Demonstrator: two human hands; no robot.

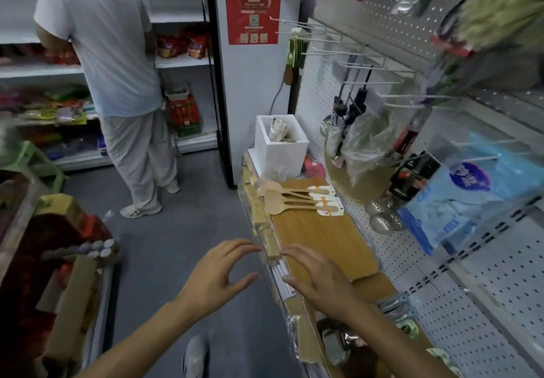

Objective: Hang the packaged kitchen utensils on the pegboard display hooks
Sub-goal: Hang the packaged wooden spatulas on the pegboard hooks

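**On the bench, spoons wait while both hands hover empty**

Beyond our hands, toward the far end of the wooden board (318,239), lie the packaged wooden spoons (297,199), three or four of them side by side, bowls toward the aisle and card tags (329,205) toward the pegboard (471,304). None is lifted yet, so we judge the task to be at its reach-and-pick step, with the hanging itself not begun.

Our left hand (219,274) floats just off the aisle side of the board, over the floor; its fingers (244,246) are spread and gently curved, thumb apart, and hold nothing. Our right hand (318,280) hovers over the near edge of the board, fingers (294,252) likewise apart and loosely curved. We cannot tell whether its fingertips brush the clear strip along the bench (265,230) edge, but they grip nothing.

Next, we think, one hand must travel up the board to the spoons, pinch one by its card tag, and carry it to a bare hook (418,96) on the pegboard above the board, threading the tag hole over the tip. Bagged goods (365,142) hanging just beside those hooks could crowd the approach.
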